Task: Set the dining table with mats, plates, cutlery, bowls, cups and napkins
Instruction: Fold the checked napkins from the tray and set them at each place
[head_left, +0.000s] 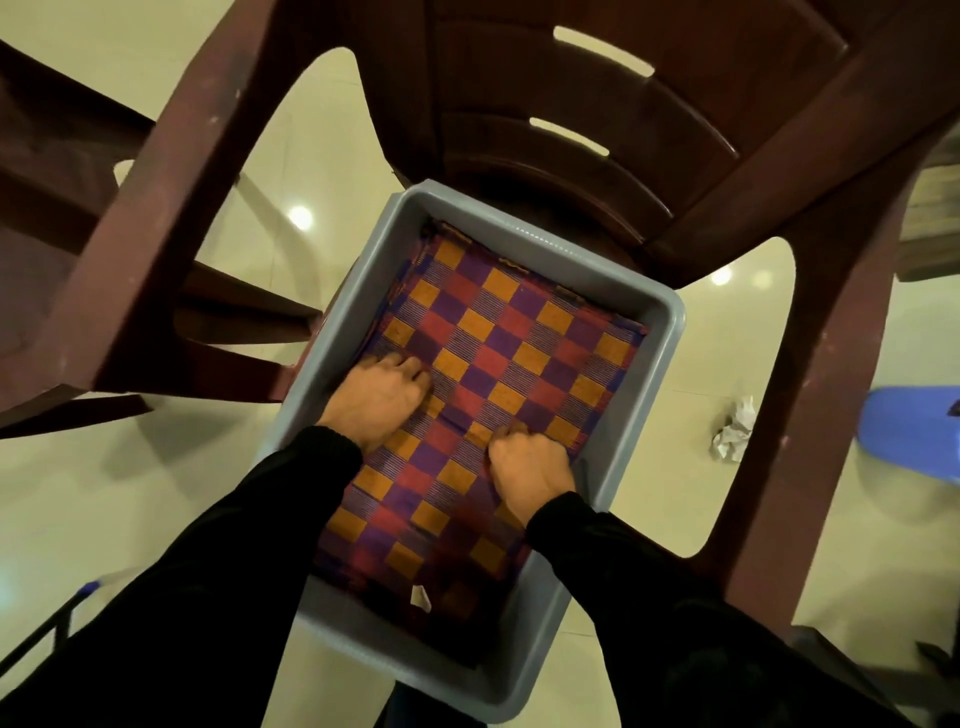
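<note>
A glossy cream tiled floor (130, 493) carries everything here — the legs of a dark maroon plastic chair (779, 182) stand on it, a crumpled scrap of white paper (735, 428) lies beside the right-hand leg, and a blue plastic object (911, 428) — cut off by the frame — sits just past it.

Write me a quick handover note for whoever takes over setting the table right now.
Left hand: fingers curled into the checked mats at their left side.
Right hand: fist closed on a fold of the top mat.
The mats lie stacked in the grey tub beside the brown plastic chair.
Done: nothing visibly laid yet.
Left: lift the mats out, lay them, then plates, cutlery, bowls, cups, napkins; none of those are in view.
</note>
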